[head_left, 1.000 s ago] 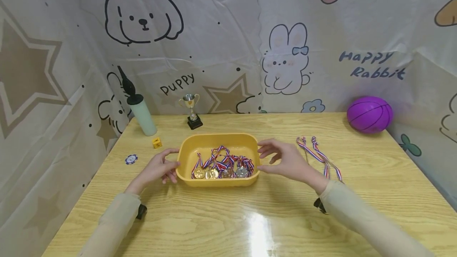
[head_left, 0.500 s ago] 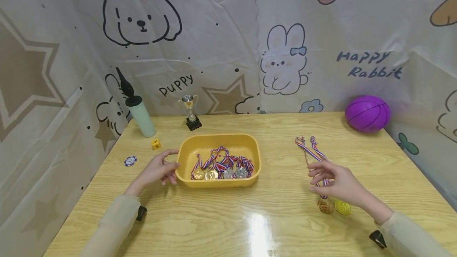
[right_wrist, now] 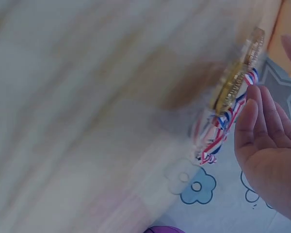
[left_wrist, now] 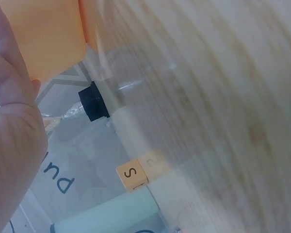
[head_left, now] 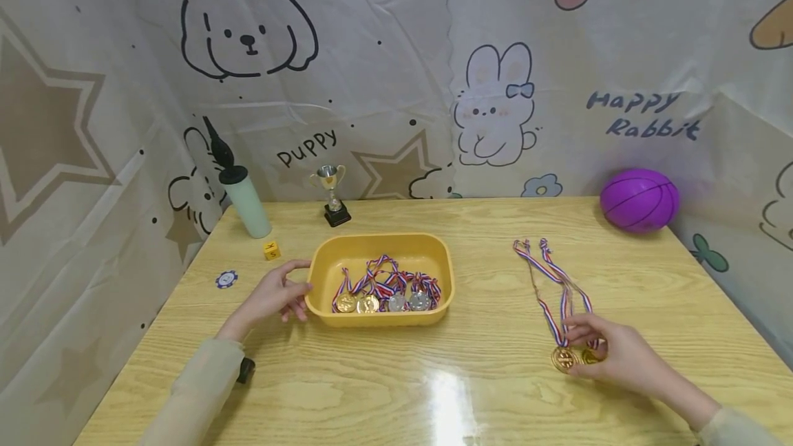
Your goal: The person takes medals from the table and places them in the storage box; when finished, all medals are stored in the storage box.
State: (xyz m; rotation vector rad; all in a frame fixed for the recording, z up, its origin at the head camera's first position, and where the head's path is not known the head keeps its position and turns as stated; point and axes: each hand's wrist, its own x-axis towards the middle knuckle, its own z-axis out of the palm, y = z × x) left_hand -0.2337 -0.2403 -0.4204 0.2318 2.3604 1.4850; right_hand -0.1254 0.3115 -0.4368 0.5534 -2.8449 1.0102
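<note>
A yellow tray [head_left: 379, 318] in the middle of the wooden table holds several medals [head_left: 384, 299] with striped ribbons. My left hand [head_left: 277, 292] rests against the tray's left wall; the left wrist view shows the hand [left_wrist: 12, 145] beside the tray [left_wrist: 43, 34]. Two gold medals [head_left: 564, 358] lie at the front right, their ribbons [head_left: 548, 270] running away from me. My right hand [head_left: 613, 353] lies over the right one. In the right wrist view its fingers [right_wrist: 262, 121] are nearly straight, touching the ribbon [right_wrist: 218, 131] by a medal [right_wrist: 235, 73].
A purple ball [head_left: 640, 199] sits at the back right. A small trophy [head_left: 334, 193] and a pale green bottle [head_left: 246, 204] stand at the back left. A yellow die [head_left: 271, 250] and a blue chip [head_left: 226, 279] lie left of the tray. Printed curtains enclose the table.
My right hand left the tray's right edge, swung right and toward me, and came down onto the two gold medals. The left hand and tray stayed put.
</note>
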